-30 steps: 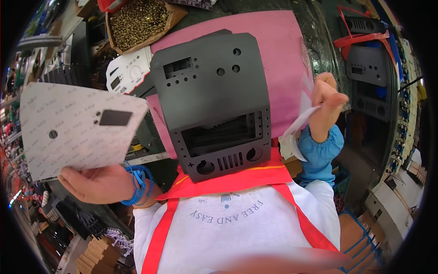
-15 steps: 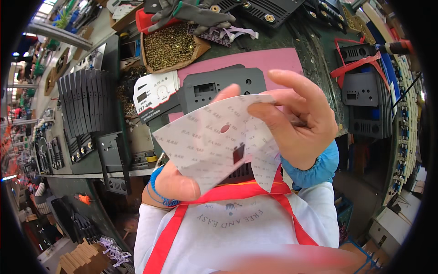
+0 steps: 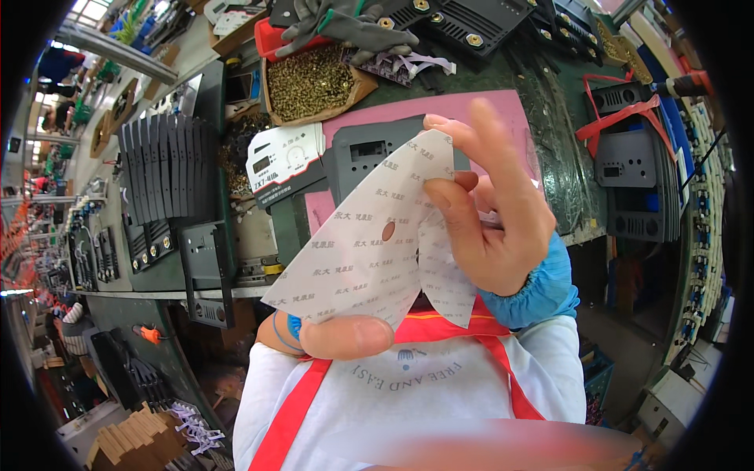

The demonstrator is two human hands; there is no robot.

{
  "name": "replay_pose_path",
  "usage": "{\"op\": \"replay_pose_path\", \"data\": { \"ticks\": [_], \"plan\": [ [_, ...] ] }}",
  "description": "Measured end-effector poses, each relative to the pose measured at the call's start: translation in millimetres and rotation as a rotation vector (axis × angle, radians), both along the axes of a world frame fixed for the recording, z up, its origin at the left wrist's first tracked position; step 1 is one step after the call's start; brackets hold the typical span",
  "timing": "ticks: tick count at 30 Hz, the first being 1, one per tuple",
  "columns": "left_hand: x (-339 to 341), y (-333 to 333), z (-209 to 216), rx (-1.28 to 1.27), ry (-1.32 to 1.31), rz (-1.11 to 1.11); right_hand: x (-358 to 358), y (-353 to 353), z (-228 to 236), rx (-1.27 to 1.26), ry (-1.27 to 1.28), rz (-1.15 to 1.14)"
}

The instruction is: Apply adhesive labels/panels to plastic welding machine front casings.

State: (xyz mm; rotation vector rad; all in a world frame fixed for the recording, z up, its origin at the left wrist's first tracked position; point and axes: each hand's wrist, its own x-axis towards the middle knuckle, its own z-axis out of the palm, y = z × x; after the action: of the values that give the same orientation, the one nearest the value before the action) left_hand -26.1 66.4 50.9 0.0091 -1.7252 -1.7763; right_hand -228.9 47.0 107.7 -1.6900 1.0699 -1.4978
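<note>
A white adhesive label sheet (image 3: 361, 235) with printed backing paper hangs in front of my chest. It has a small round hole and is bent, with a second flap (image 3: 446, 286) hanging beneath my right hand. My left hand (image 3: 345, 337) grips its lower edge, thumb on top and fingers hidden behind. My right hand (image 3: 503, 220) pinches the upper right corner between thumb and fingers, while one finger sticks up, blurred. Beyond the sheet lies a dark grey metal panel (image 3: 345, 161) with cut-outs, on a pink mat (image 3: 503, 118). A white-and-black printed label (image 3: 287, 153) lies to its left.
A box of brass fittings (image 3: 310, 86) stands at the back, beside grey work gloves (image 3: 330, 31). Dark slotted panels (image 3: 165, 169) stand in a row at left. More panels (image 3: 628, 173) with red straps are stacked at right, near a power driver (image 3: 691, 83).
The label sheet has tilted more steeply, its right corner rising. Its rectangular cut-out no longer shows. My left thumb has moved right along the lower edge, and a right finger has lifted.
</note>
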Motion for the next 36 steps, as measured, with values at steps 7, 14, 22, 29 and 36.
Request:
{"op": "replay_pose_path", "data": {
  "ticks": [7,14,22,29,36],
  "plan": [
    [-25,5,28,0.165,-0.054,0.117,-11,-12,-19,-0.547,0.384,-0.299],
    [-47,4,50,0.375,-0.097,0.256,-15,-4,-12,-0.38,0.329,-0.212],
    [-61,-2,69,0.628,0.021,0.397,-7,-2,0,-0.06,-0.322,-0.064],
    [-69,-22,69,0.234,0.124,1.005,-58,23,-26,-0.153,-0.3,-0.007],
    [50,-63,42,0.402,0.214,0.436,-218,100,-63,-0.006,-0.361,-1.069]
  ]
}}
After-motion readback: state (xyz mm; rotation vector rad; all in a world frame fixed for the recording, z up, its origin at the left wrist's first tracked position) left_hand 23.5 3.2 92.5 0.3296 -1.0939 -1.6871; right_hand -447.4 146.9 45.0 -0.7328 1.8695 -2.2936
